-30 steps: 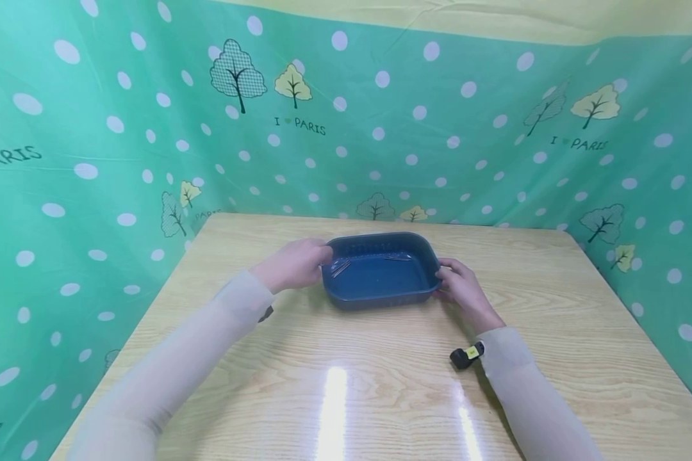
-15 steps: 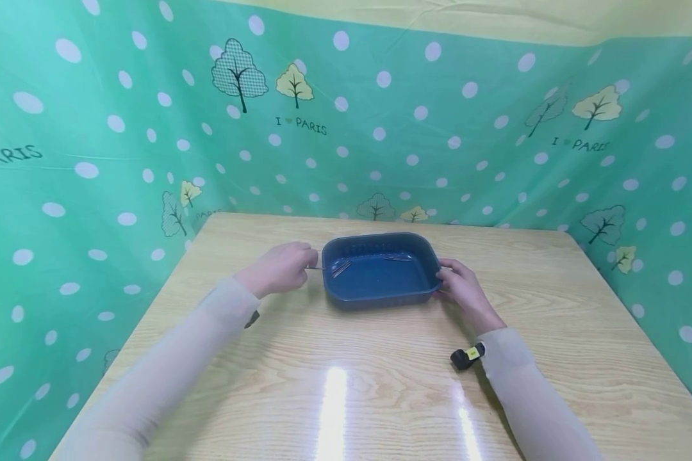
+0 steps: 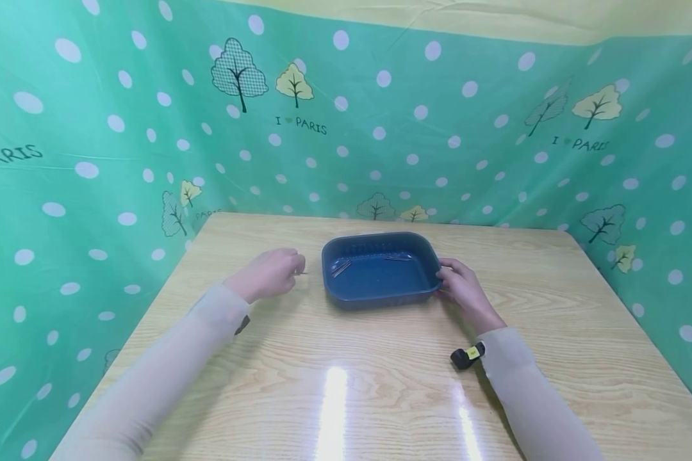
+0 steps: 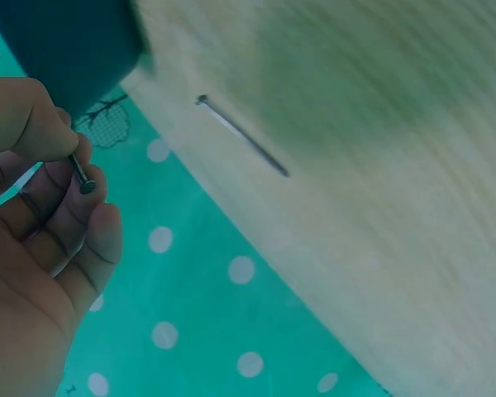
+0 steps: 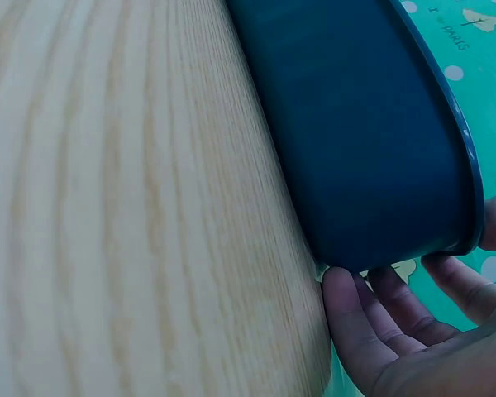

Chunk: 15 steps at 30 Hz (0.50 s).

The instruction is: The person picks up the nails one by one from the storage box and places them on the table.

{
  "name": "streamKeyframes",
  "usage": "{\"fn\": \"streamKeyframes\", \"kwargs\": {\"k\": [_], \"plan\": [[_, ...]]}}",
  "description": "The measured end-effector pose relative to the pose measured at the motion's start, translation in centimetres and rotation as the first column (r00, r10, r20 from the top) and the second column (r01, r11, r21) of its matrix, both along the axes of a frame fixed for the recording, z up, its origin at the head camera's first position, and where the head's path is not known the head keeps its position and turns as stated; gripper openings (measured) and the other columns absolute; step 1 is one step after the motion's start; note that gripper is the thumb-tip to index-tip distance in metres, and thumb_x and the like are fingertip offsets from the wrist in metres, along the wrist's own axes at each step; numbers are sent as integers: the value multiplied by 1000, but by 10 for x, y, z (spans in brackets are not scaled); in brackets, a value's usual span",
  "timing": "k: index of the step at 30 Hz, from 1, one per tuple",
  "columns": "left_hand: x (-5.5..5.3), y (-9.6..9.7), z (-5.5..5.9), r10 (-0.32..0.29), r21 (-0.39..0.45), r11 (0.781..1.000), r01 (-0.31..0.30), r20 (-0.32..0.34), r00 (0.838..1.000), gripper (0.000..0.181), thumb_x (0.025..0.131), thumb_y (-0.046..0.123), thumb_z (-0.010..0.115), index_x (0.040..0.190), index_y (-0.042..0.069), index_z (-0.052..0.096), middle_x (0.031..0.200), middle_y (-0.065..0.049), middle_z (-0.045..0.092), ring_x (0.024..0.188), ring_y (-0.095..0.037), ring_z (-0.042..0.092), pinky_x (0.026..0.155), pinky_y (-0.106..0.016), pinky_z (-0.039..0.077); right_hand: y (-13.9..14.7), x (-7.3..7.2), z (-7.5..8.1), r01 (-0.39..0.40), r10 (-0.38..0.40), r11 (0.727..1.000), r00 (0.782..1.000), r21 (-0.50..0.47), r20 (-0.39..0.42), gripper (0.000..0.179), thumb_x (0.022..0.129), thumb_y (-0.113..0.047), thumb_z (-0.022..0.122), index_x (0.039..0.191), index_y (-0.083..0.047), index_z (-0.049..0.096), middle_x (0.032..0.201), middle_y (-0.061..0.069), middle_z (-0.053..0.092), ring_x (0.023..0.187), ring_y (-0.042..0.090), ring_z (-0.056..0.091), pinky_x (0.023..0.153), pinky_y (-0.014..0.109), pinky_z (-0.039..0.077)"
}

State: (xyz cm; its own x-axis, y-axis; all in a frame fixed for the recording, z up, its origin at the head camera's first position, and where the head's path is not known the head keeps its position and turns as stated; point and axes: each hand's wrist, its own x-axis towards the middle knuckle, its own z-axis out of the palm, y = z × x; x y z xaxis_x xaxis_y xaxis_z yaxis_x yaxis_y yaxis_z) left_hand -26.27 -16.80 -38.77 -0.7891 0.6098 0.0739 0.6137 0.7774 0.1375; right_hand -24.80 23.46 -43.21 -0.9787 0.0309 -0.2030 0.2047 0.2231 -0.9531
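Note:
My left hand (image 3: 268, 275) is over the table, left of a blue plastic bin (image 3: 380, 280). Thumb and fingers pinch a nail (image 4: 82, 175), its flat head showing below the fingertips in the left wrist view. A second nail (image 4: 244, 136) lies on the wood near this hand. At the bin's right end, my right hand (image 3: 466, 288) grips the wall, thumb at the rim and fingers against the outside. Inside the bin, thin metal pieces (image 3: 341, 268) lie at the left end, and more slim metal pieces (image 3: 398, 258) lie toward the back right.
The wooden table (image 3: 392, 371) reaches back to a green dotted curtain (image 3: 380, 160), which also hangs along both sides. A black wrist camera (image 3: 466, 356) sits at the right cuff. Bright light streaks reflect off the front of the tabletop.
My left hand has moved left from the bin's left rim, drawing the nail away from the bin. The right hand and the bin have stayed put.

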Motion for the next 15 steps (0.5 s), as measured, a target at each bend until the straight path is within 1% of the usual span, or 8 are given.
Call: {"fn": "streamKeyframes", "kwargs": {"k": [6, 11, 15], "plan": [[-3, -9, -11, 35, -19, 999, -34, 34, 999, 29, 76, -7, 58, 99, 8, 67, 94, -3, 64, 89, -21, 64, 79, -33, 55, 0, 0, 0, -2, 2, 1000, 1000, -19, -8, 50, 91, -15, 44, 140, -6, 42, 128, 19, 48, 100, 24, 53, 89, 41, 53], [-4, -15, -19, 57, -18, 998, -56, 41, 998, 25, 81, -4, 58, 100, 9, 67, 91, -2, 63, 84, -19, 62, 78, -33, 55, 0, 0, 0, 5, -5, 1000, 1000, -29, -5, 50, 91, -15, 45, 140, -5, 42, 126, 19, 48, 97, 22, 54, 89, 41, 53], [-5, -19, -25, 84, -24, 996, -82, 60, 995, 19, 86, 0, 57, 99, 11, 67, 88, 1, 61, 81, -16, 60, 78, -33, 54, 0, 1, 0, 7, -7, 1000, 1000, -25, -4, 50, 92, -15, 45, 140, -5, 42, 126, 19, 48, 98, 23, 54, 90, 41, 53]]}}
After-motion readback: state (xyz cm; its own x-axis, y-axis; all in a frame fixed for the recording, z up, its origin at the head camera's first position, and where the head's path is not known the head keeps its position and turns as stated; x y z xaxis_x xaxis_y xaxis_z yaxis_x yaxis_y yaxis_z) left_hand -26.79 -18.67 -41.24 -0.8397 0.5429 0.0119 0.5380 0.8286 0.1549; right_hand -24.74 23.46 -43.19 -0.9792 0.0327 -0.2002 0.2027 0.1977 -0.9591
